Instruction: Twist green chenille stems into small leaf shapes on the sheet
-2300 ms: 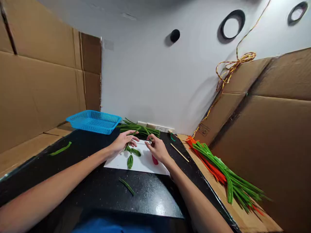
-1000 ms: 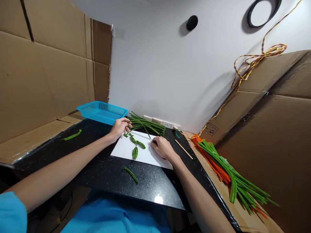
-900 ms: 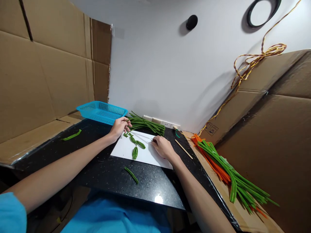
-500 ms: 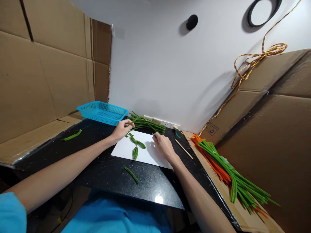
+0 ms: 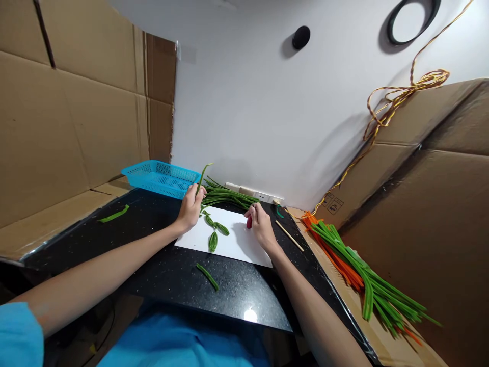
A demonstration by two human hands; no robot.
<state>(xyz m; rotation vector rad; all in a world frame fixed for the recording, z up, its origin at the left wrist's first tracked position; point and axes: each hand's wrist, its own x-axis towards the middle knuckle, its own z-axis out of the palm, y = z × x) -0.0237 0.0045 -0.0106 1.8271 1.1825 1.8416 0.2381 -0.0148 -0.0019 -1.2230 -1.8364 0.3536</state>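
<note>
My left hand (image 5: pixel 191 204), closed, grips a green pipe cleaner (image 5: pixel 202 176) that stands upright with a bent tip above the fingers. My right hand (image 5: pixel 260 224) is closed around a small red-handled tool (image 5: pixel 249 222); its working end is mostly hidden by the fingers. Between the hands lies a white sheet (image 5: pixel 237 244). On it rest looped, leaf-like green pieces, one of them a single leaf shape (image 5: pixel 213 241) near the front and a joined cluster (image 5: pixel 216 224) behind it. A bundle of dark green pipe cleaners (image 5: pixel 229 196) lies beyond the sheet.
A blue perforated basket (image 5: pixel 162 178) stands at the back left. Short green pieces lie at the left (image 5: pixel 114 214) and front (image 5: pixel 207 277) of the black table (image 5: pixel 164 275). To the right are a wooden stick (image 5: pixel 289 236) and green and orange pipe cleaners (image 5: pixel 355 270) on cardboard.
My left hand has turned upright, and its pipe cleaner now points up instead of lying low across the bundle. My right hand has rotated and risen slightly, bringing the tool's red handle into view.
</note>
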